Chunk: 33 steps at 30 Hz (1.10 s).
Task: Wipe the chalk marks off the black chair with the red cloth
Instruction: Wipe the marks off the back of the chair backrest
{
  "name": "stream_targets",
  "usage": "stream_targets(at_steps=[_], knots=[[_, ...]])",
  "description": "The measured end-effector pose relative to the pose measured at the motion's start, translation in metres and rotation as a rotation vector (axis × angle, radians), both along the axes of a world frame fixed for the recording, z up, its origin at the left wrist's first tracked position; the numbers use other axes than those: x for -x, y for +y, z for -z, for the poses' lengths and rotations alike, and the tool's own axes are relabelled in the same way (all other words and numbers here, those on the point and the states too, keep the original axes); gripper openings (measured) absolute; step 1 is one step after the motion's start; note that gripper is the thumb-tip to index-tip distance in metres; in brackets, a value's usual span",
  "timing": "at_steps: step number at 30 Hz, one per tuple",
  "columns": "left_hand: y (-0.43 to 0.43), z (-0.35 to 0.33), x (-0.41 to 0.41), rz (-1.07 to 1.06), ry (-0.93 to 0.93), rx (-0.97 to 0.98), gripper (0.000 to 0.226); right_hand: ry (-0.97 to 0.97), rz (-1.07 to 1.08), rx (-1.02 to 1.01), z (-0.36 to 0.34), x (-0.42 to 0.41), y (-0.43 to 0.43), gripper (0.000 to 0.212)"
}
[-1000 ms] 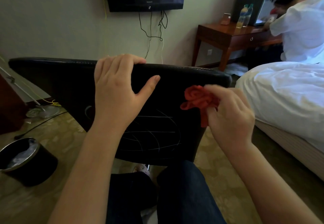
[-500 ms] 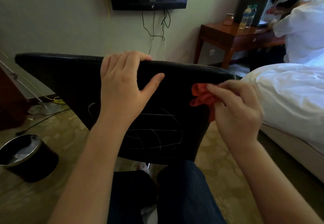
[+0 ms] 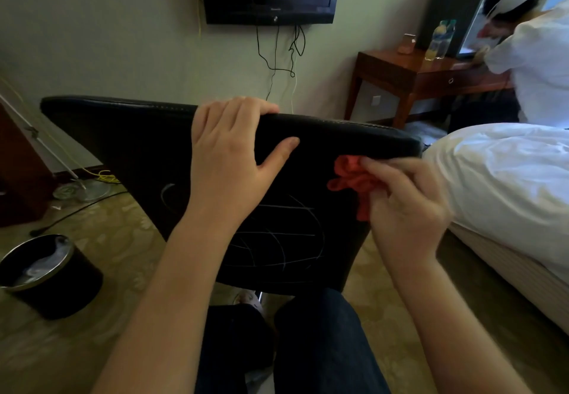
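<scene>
Chalk marks (image 3: 277,233) cover black chair (image 3: 138,141) back; left hand (image 3: 228,159) grips its top, right hand (image 3: 406,208) pinches red cloth (image 3: 349,176); bed (image 3: 508,178) right of chair.

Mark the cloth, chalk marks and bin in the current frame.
cloth (image 3: 351,178), head view, on the bunched folds left of the fingers.
chalk marks (image 3: 277,234), head view, on the long horizontal line.
bin (image 3: 70,289), head view, on its black side wall.

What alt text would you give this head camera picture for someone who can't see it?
A person's right hand holds a bunched red cloth at the upper right of the back of a black chair, above white chalk lines. The left hand holds the chair's top edge.
</scene>
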<state>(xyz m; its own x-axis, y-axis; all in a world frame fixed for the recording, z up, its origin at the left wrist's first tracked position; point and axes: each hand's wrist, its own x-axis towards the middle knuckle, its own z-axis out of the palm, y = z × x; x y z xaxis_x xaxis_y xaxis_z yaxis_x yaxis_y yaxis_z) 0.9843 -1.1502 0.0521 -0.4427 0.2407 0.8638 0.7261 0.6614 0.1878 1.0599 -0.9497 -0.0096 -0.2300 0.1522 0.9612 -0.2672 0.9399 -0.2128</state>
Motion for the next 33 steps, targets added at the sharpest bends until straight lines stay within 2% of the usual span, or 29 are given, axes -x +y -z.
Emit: stream_targets(at_steps=[4,6,10,13,15,20,22,26,28,30,33], knots=[[0.003,-0.001,0.001,0.005,0.008,0.008,0.04,-0.348,0.035,-0.004,0.073,0.018,0.009,0.033],[0.004,0.0,-0.001,0.007,0.015,0.013,0.04,-0.411,0.042,0.016,0.083,0.018,0.007,0.037],[0.002,0.002,-0.001,-0.001,0.038,0.004,0.038,-0.123,-0.005,0.019,0.018,0.004,-0.01,0.02],[0.003,0.001,0.0,-0.002,0.028,-0.011,0.038,0.036,-0.056,-0.014,-0.017,0.004,-0.015,0.019],[0.004,0.001,0.001,-0.005,0.03,-0.009,0.038,-0.014,-0.015,-0.03,0.004,0.012,-0.012,0.021],[0.007,0.001,0.003,-0.018,0.061,0.013,0.038,-0.352,-0.032,-0.062,0.071,0.031,-0.007,0.03],[0.009,0.002,0.003,-0.022,0.062,0.026,0.039,-0.318,-0.033,-0.052,0.057,0.026,-0.009,0.029],[-0.002,-0.003,0.007,0.045,0.019,0.111,0.05,-0.025,-0.056,-0.042,-0.016,0.014,-0.018,0.017],[-0.014,-0.01,0.011,0.057,0.015,0.117,0.052,-0.002,-0.053,-0.034,-0.02,0.015,-0.019,0.017],[-0.028,-0.014,0.017,-0.012,0.026,0.118,0.055,-0.14,-0.03,-0.025,0.012,0.022,-0.017,0.023],[-0.045,-0.011,0.026,-0.052,-0.054,0.07,0.063,-0.444,-0.044,-0.016,0.065,0.032,-0.011,0.033]])
